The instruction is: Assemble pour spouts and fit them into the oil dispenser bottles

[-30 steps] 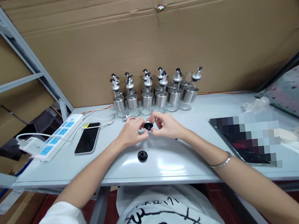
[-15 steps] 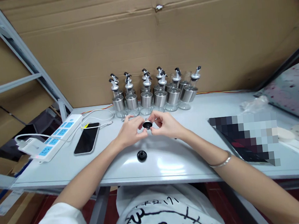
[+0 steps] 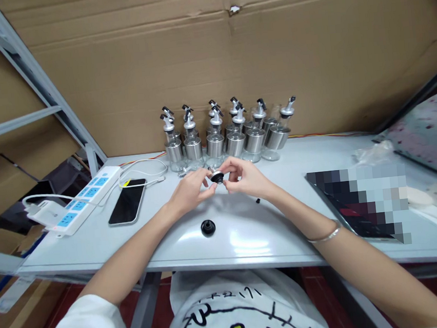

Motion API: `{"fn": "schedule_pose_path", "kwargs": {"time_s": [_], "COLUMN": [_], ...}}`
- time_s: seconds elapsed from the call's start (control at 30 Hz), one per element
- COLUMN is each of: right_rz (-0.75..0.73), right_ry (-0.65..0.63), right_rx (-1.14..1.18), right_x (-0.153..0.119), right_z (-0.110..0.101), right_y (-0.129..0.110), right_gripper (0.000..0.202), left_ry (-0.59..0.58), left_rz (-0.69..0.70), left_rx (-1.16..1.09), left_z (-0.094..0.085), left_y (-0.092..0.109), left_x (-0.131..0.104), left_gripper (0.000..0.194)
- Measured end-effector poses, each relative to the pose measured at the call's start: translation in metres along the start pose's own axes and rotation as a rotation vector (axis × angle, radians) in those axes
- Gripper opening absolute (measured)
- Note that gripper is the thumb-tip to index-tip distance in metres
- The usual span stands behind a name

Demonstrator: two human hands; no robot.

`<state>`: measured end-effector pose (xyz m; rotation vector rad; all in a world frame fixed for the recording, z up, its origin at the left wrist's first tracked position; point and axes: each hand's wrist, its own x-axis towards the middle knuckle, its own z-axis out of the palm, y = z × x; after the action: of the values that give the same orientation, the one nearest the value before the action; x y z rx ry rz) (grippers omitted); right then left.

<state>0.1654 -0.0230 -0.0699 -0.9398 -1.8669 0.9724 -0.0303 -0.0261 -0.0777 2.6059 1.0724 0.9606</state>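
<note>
My left hand [image 3: 192, 188] and my right hand [image 3: 245, 177] meet above the middle of the table, both closed on a small silver pourer top with a black stopper [image 3: 217, 177]. The fingers pinch it from either side, and its black ribbed part faces me. Nearer the front edge lies a round black stopper piece [image 3: 208, 228]. A tiny black part [image 3: 258, 201] rests by my right wrist. Behind my hands stand several glass bottles with steel sleeves [image 3: 215, 146], most topped by silver and black pourers; the one at the right end has its pourer tilted.
On the left are a white power strip [image 3: 86, 200], a cable and a phone [image 3: 127, 202]. To the right lie a dark tablet-like object [image 3: 349, 213], partly pixelated, and a crumpled plastic bag [image 3: 374, 153]. Cardboard [image 3: 193, 58] stands behind the table [image 3: 173, 251].
The pourer top has tilted in my fingers, showing more of its silver side and black stopper. My hands have shifted slightly, and the tiny black part by my right wrist shows more fully.
</note>
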Motion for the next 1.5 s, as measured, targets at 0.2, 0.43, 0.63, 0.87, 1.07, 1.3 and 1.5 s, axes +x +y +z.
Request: {"fn": "schedule_pose_path", "kwargs": {"time_s": [0.2, 0.43, 0.63, 0.87, 1.07, 1.3, 1.5], "right_rz": [-0.043, -0.066, 0.198, 0.489, 0.459, 0.32, 0.263], "right_ry": [-0.008, -0.045, -0.443, -0.751, -0.582, -0.272, -0.197], "right_rx": [-0.003, -0.094, -0.26, -0.367, -0.412, -0.156, -0.187], "right_x": [0.001, 0.001, -0.002, -0.006, -0.003, 0.0, 0.002], "right_z": [-0.006, -0.007, -0.048, -0.075, -0.073, -0.064, -0.059], "right_y": [-0.002, -0.007, -0.015, 0.007, 0.017, 0.008, 0.005], "right_gripper": [0.023, 0.017, 0.026, 0.02, 0.017, 0.025, 0.028], "left_ry": [-0.008, 0.014, -0.078, -0.138, -0.177, -0.186, -0.18], "left_rz": [0.04, 0.059, 0.151, 0.168, 0.197, 0.193, 0.189], "left_rx": [-0.013, -0.105, 0.029, 0.051, 0.061, 0.025, 0.039], "left_z": [0.0, -0.001, -0.004, -0.007, -0.006, -0.005, -0.006], "left_y": [0.0, 0.004, 0.002, -0.001, 0.0, -0.001, 0.001], "left_x": [-0.001, -0.001, -0.001, 0.0, 0.001, 0.0, 0.001], "left_gripper": [0.025, 0.026, 0.027, 0.022, 0.019, 0.021, 0.019]}}
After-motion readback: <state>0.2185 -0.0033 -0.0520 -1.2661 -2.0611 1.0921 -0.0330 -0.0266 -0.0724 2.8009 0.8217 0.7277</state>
